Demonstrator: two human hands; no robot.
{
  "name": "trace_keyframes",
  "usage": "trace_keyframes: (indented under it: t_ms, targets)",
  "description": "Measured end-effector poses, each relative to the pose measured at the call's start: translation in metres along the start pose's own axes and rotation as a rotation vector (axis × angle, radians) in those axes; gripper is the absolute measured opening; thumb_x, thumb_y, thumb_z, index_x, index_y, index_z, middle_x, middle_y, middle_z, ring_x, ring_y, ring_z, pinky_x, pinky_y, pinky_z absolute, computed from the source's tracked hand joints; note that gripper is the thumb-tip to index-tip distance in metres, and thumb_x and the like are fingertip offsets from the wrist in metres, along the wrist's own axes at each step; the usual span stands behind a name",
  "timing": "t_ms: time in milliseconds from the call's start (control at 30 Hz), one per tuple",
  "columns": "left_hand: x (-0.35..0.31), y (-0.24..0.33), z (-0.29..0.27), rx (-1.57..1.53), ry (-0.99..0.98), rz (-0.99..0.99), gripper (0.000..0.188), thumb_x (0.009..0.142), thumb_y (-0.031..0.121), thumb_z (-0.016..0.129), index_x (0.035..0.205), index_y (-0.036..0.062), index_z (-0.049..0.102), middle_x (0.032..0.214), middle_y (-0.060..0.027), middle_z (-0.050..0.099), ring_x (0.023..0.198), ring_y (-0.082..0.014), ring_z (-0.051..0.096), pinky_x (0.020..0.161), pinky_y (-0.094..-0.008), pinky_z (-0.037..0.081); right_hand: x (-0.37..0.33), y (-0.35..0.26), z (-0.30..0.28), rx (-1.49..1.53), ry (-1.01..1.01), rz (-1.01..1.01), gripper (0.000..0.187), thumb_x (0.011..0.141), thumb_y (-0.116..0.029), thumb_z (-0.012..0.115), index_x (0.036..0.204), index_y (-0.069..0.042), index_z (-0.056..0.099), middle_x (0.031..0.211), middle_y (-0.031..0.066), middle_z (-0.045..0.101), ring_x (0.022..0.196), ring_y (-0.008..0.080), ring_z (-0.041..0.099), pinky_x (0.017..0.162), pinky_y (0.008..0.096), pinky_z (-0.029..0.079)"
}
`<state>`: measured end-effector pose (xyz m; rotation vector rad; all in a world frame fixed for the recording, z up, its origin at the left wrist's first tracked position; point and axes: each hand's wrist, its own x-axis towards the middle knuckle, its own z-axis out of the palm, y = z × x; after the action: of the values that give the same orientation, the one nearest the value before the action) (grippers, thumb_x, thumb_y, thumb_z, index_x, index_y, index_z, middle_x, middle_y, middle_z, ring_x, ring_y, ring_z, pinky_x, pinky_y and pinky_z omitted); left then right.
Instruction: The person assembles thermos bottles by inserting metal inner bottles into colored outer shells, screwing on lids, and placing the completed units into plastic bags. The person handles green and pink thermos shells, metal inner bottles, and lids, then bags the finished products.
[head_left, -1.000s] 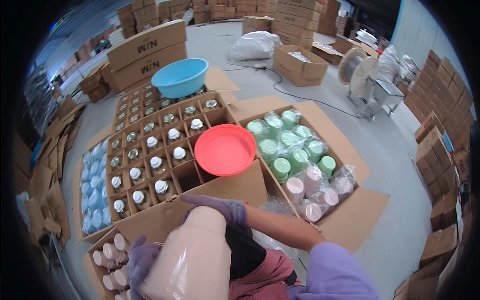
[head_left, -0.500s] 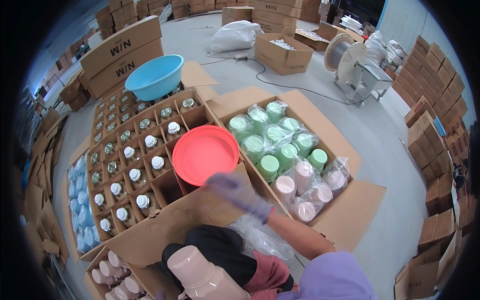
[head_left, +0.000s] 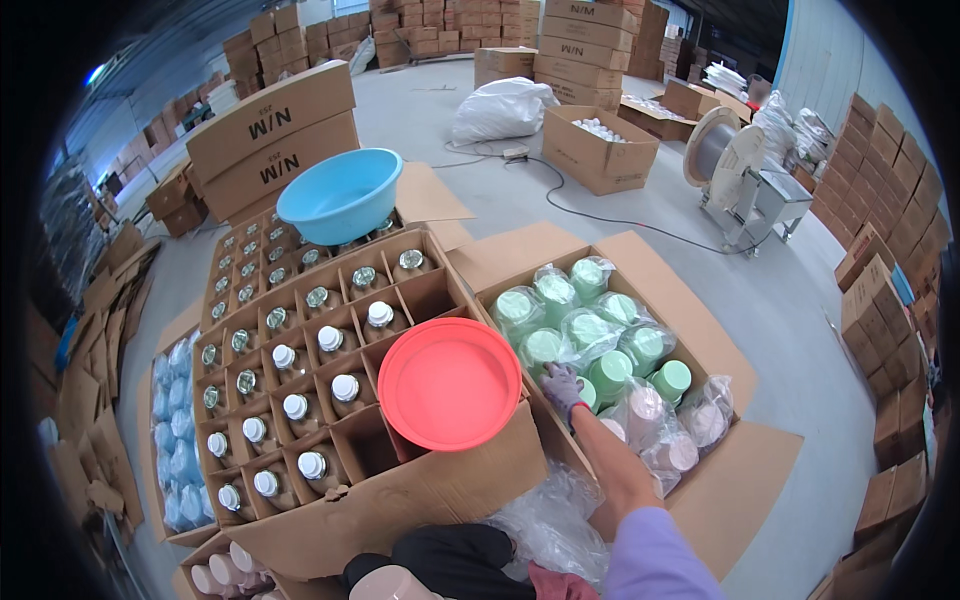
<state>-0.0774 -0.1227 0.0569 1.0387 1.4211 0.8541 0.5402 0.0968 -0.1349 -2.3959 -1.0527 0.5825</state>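
Note:
My right hand point(head_left: 564, 387), in a greyish-purple glove, reaches into the carton of bagged jugs point(head_left: 752, 468) on the right. Its fingers are apart beside a green lidded jug point(head_left: 543, 346); whether they touch it is unclear. Green jugs fill the far part of that carton, and pink jugs point(head_left: 672, 452) the near part, several in clear plastic bags. At the lower edge, by my lap, shows the top of a pink jug point(head_left: 392, 584); what supports it is hidden. My left hand is out of view.
A red basin point(head_left: 450, 385) rests on a divided carton point(head_left: 440, 478) of glass bottles point(head_left: 345, 388), several white-capped. Behind it sits a blue basin point(head_left: 340, 197). Blue bagged items point(head_left: 180, 440) stand at left, more pink jugs point(head_left: 225, 570) at lower left, crumpled plastic point(head_left: 555, 515) near my legs.
My right hand has moved from beside the red basin rightward and away from me, into the carton of green jugs. The view has shifted, so the pink jug by my lap shows less.

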Motion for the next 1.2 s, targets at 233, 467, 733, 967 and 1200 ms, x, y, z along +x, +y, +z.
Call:
trace_keyframes:
  t_ms: [233,467,733,967,1200]
  targets:
    - [0.048,0.066,0.016,0.157,0.085,0.18,0.043,0.108,0.029,0.047,0.129,-0.0051,0.062,0.119,-0.0148,0.069,0.109,-0.024,0.066,0.099,-0.0375,0.051,-0.089,-0.093,-0.146,1.0,-0.114,-0.466,0.044,0.105,-0.024,0.048,0.141,0.001,0.054,0.143,0.0106,0.056,0.135,0.026,0.049,0.117,0.0415,0.036]
    - [0.127,0.138,0.11,0.242,-0.236,0.748,0.058,0.088,0.016,0.071,0.14,-0.0007,0.053,0.134,-0.0178,0.058,0.125,-0.0287,0.057,0.11,-0.0412,0.042,-0.16,-0.292,-0.223,1.488,-1.026,-0.94,0.061,0.104,-0.041,0.048,0.152,-0.005,0.04,0.156,0.0082,0.041,0.14,0.0299,0.044,0.116,0.0512,0.036]
    - [0.146,0.14,0.176,0.575,-0.08,1.35,0.105,0.071,0.048,0.085,0.15,-0.0008,0.035,0.153,-0.0223,0.034,0.144,-0.0415,0.03,0.118,-0.0546,0.026,-0.176,-0.466,-0.174,1.883,-0.872,-0.735,0.056,0.103,-0.04,0.051,0.151,-0.013,0.04,0.154,0.0037,0.039,0.135,0.0314,0.045,0.112,0.0545,0.041]
    - [0.176,0.13,0.136,-0.154,0.026,0.685,0.031,0.09,0.0,0.059,0.119,0.0024,0.071,0.108,-0.0114,0.072,0.103,-0.0183,0.067,0.09,-0.0292,0.052,-0.218,-0.434,-0.127,1.232,-0.529,-0.817,0.07,0.095,-0.036,0.068,0.154,-0.011,0.039,0.154,0.012,0.039,0.136,0.0293,0.044,0.111,0.0457,0.041]
    - [0.154,0.062,0.076,0.461,0.013,0.852,0.039,0.094,0.015,0.06,0.13,-0.0013,0.062,0.126,-0.0189,0.067,0.119,-0.0329,0.064,0.101,-0.0441,0.049,-0.272,-0.224,-0.017,-0.062,0.136,-1.057,0.05,0.088,-0.011,0.067,0.136,-0.004,0.056,0.117,0.0174,0.064,0.11,0.0343,0.061,0.098,0.0423,0.046]
